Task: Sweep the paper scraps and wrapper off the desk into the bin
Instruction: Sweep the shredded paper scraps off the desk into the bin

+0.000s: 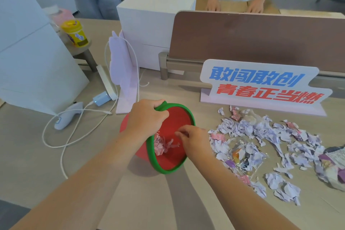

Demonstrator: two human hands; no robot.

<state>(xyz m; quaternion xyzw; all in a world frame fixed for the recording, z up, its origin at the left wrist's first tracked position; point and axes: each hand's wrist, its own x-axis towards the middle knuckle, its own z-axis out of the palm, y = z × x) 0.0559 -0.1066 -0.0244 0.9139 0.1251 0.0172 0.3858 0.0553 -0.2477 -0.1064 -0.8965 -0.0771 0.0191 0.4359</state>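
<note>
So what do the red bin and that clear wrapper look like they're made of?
The red bin looks like soft silicone or rubber, matte: its green rim buckles under the left hand. The clear wrapper looks like thin plastic film, glossy, crinkled, see-through.

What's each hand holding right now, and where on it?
Left hand grips the red bin by its green rim, at the far edge. Right hand hovers over the bin's mouth; whether it holds scraps cannot be told.
</note>
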